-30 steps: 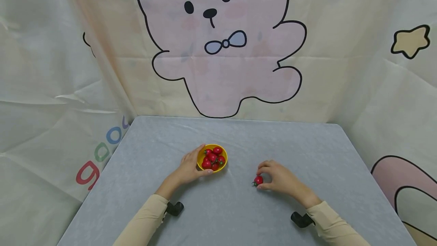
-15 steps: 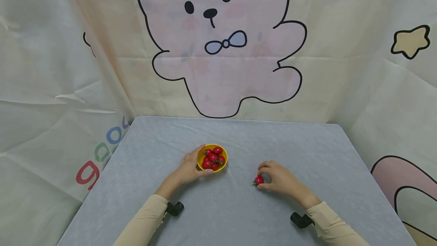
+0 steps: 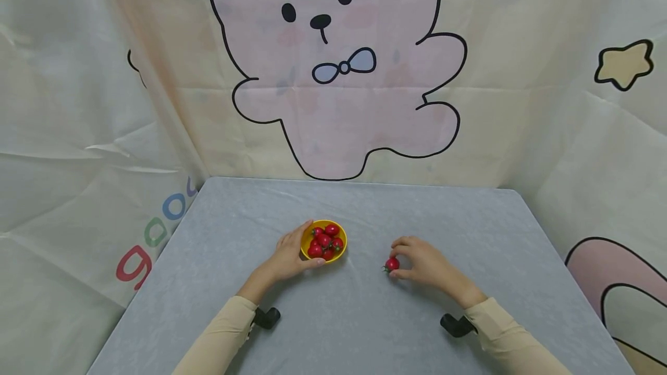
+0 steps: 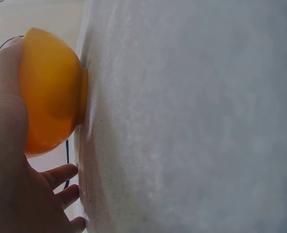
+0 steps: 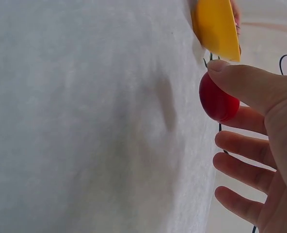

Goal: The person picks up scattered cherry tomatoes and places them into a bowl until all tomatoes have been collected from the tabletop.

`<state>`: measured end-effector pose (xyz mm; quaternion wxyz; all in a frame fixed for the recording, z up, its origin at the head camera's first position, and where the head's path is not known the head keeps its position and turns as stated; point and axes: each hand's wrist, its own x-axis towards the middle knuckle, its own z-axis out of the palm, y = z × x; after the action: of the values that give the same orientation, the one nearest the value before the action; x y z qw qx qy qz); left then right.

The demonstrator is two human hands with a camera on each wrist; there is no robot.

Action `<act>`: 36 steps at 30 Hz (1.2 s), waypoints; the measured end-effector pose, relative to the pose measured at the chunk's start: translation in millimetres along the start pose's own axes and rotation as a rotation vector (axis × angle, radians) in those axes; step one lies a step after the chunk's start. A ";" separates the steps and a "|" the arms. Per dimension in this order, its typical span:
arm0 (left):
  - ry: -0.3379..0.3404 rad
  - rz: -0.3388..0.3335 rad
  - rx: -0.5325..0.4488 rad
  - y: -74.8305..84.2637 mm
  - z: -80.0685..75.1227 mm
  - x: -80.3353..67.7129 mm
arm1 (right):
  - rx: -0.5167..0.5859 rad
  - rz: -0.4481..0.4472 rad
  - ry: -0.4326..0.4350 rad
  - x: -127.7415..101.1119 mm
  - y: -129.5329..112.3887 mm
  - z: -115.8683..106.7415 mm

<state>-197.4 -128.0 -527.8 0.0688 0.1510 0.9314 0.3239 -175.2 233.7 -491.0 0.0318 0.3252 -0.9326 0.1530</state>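
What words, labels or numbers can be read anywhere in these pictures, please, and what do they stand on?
"goo": coloured letters on the backdrop cloth left of the table, cut off by the table edge, so the word may run on.
Nothing readable on the yellow bowl, the tomatoes, or in either wrist view.

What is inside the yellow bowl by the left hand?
The yellow bowl holds a pile of small red tomatoes with green stems. Those on top cover any underneath, so no exact count. The left hand holds its side.
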 end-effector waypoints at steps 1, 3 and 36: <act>0.000 -0.002 0.002 -0.1 0.1 0.0 | 0.003 0.000 -0.001 1.8 -0.4 -0.4; 0.002 -0.004 0.002 0.0 0.3 0.0 | 0.002 -0.003 -0.004 5.3 -1.6 -1.1; -0.005 -0.010 0.002 0.2 0.5 0.0 | 0.041 -0.069 -0.025 71.6 -35.1 -11.5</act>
<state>-197.3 -127.5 -528.0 0.0724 0.1471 0.9324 0.3221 -210.4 168.4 -459.4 0.0186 0.3597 -0.9179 0.1667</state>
